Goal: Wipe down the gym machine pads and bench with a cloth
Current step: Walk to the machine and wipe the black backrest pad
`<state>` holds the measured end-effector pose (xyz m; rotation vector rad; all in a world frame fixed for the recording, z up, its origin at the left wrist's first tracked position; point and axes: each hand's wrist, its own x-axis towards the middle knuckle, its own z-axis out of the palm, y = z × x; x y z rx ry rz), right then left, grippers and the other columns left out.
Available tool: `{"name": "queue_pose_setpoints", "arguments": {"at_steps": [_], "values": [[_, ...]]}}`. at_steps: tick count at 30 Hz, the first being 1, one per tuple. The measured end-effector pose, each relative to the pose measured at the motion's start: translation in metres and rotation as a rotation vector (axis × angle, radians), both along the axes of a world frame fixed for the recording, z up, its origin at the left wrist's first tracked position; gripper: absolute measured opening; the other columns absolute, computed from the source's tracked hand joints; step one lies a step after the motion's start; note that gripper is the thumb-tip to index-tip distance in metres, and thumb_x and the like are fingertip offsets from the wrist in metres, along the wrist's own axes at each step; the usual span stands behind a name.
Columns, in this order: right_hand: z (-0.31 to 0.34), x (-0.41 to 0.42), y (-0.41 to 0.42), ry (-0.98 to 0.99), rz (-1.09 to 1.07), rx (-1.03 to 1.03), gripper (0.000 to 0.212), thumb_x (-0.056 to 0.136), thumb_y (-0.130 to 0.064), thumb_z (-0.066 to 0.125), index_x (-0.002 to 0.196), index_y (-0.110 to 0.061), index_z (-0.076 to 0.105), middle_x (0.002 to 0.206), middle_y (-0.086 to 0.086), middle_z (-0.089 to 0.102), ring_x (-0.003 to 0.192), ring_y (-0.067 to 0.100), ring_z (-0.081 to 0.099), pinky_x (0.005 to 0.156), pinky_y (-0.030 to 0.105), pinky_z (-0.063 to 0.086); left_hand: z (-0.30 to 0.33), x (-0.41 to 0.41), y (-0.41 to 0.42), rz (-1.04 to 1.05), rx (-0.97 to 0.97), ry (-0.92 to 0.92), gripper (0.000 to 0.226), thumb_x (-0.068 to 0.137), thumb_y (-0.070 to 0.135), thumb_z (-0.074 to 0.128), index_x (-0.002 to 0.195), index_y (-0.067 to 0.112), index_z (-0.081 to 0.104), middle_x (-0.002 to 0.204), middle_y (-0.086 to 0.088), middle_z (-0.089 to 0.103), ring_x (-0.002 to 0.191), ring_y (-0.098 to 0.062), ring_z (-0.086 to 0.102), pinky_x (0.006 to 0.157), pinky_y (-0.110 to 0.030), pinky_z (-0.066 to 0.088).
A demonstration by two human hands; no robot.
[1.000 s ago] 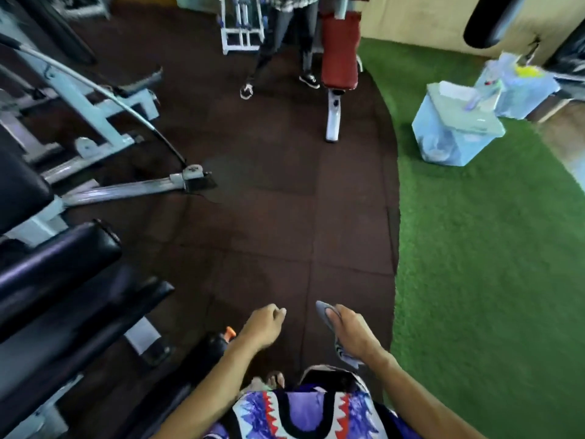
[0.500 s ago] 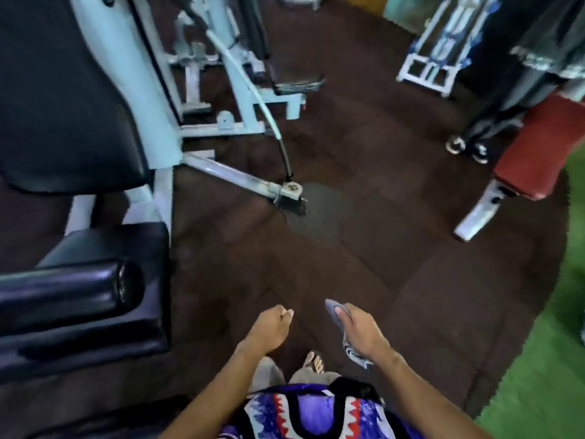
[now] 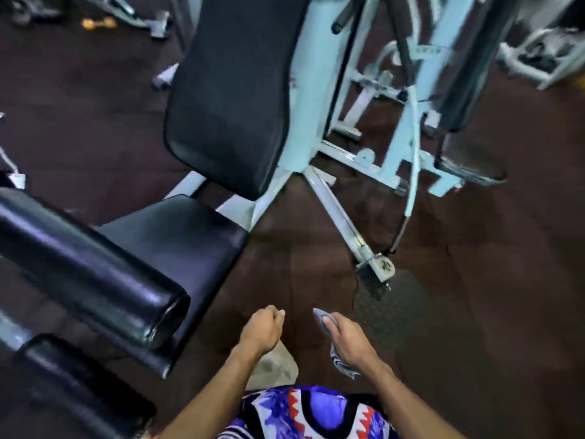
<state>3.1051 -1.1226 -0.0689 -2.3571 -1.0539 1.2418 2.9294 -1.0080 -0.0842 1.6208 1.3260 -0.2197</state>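
A: Counting pads, we get four black ones: back pad (image 3: 231,90), seat pad (image 3: 186,245), one roller pad (image 3: 91,277) across it, another pad (image 3: 79,388) lower left.

B: Hands?

A: Two. Our left hand (image 3: 261,329) is curled into a loose fist, holding nothing. Our right hand (image 3: 348,342) grips one grey cloth (image 3: 337,359), its ends showing above and below the fingers.

B: Touching a pad?

A: No, the cloth hangs over the dark floor (image 3: 474,312), right of the seat pad.

Dim, motion-blurred view with wide-angle bending at the edges.
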Motion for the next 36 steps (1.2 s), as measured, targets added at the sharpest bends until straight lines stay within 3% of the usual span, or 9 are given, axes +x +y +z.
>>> {"name": "queue_pose_setpoints", "arguments": {"at_steps": [5,15,19,22,26,28,30,32,36], "values": [[0.010,0.013,0.122,0.013,0.259,0.009,0.024,0.103,-0.035,0.044,0.083,-0.030,0.055,0.105,0.010,0.071,0.102,0.026,0.063,0.068,0.021,0.029,0.004,0.001,0.074,0.198,0.088,0.044,0.036,0.100,0.039,0.038,0.104,0.013,0.063,0.110,-0.010,0.069,0.104,-0.029,0.064,0.092,-0.041,0.050],[-0.056,-0.006,0.307,0.023,0.766,-0.038,0.039,0.095,-0.064,0.031,0.096,-0.033,0.055,0.078,0.002,0.071,0.083,0.027,0.069,0.082,0.047,0.053,-0.031,-0.026,0.153,0.761,0.203,0.223,0.033,0.101,0.035,0.037,0.108,0.016,0.063,0.112,-0.008,0.066,0.109,-0.031,0.061,0.093,-0.046,0.048],[-0.081,-0.017,0.352,0.151,0.806,0.001,0.037,0.098,-0.057,0.032,0.122,-0.044,0.057,0.085,0.002,0.076,0.054,0.017,0.066,0.072,0.048,0.058,-0.052,-0.034,0.180,0.900,0.348,0.396,0.045,0.096,0.043,0.028,0.105,0.018,0.064,0.105,-0.007,0.066,0.105,-0.032,0.061,0.088,-0.046,0.046],[-0.103,-0.036,0.392,0.266,0.775,0.036,0.034,0.104,-0.041,0.035,0.129,-0.035,0.057,0.088,0.008,0.076,0.042,0.022,0.060,0.050,0.038,0.055,-0.086,-0.045,0.200,0.938,0.462,0.462,0.046,0.094,0.043,0.028,0.105,0.019,0.065,0.109,-0.004,0.065,0.101,-0.029,0.062,0.086,-0.044,0.047],[-0.154,-0.067,0.431,0.331,0.711,0.136,0.037,0.105,-0.043,0.034,0.134,-0.032,0.054,0.095,0.006,0.074,0.041,0.024,0.060,0.042,0.035,0.052,-0.132,-0.074,0.224,0.941,0.588,0.551,0.036,0.098,0.036,0.038,0.113,0.016,0.064,0.128,-0.009,0.058,0.123,-0.032,0.055,0.099,-0.048,0.046],[-0.184,-0.087,0.446,0.362,0.697,0.175,0.043,0.104,-0.048,0.033,0.141,-0.031,0.048,0.121,0.000,0.069,0.065,0.021,0.070,0.063,0.039,0.062,-0.148,-0.087,0.231,0.934,0.627,0.626,0.034,0.099,0.033,0.043,0.123,0.017,0.060,0.143,-0.011,0.049,0.138,-0.032,0.042,0.108,-0.051,0.038],[-0.210,-0.112,0.458,0.311,0.739,0.252,0.052,0.104,-0.046,0.035,0.150,-0.022,0.037,0.153,-0.003,0.044,0.126,0.007,0.052,0.112,0.021,0.039,-0.162,-0.096,0.234,0.965,0.613,0.682,0.039,0.100,0.035,0.045,0.136,0.020,0.051,0.156,-0.010,0.035,0.148,-0.029,0.026,0.118,-0.051,0.023],[-0.234,-0.142,0.459,0.255,0.800,0.349,0.056,0.105,-0.038,0.034,0.154,-0.012,0.028,0.163,0.001,0.023,0.151,0.009,0.014,0.123,0.021,0.013,-0.174,-0.099,0.234,1.004,0.570,0.715,0.049,0.101,0.042,0.038,0.146,0.023,0.040,0.163,-0.007,0.020,0.153,-0.026,0.013,0.123,-0.049,0.010],[-0.255,-0.159,0.421,-0.098,1.086,0.542,0.064,0.103,-0.047,0.016,0.156,-0.011,0.014,0.166,0.008,0.004,0.154,0.025,-0.002,0.125,0.039,0.007,-0.195,-0.097,0.231,0.924,0.523,0.846,0.058,0.101,0.049,0.029,0.154,0.025,0.024,0.166,-0.008,0.005,0.154,-0.024,0.002,0.124,-0.049,0.002]]}}
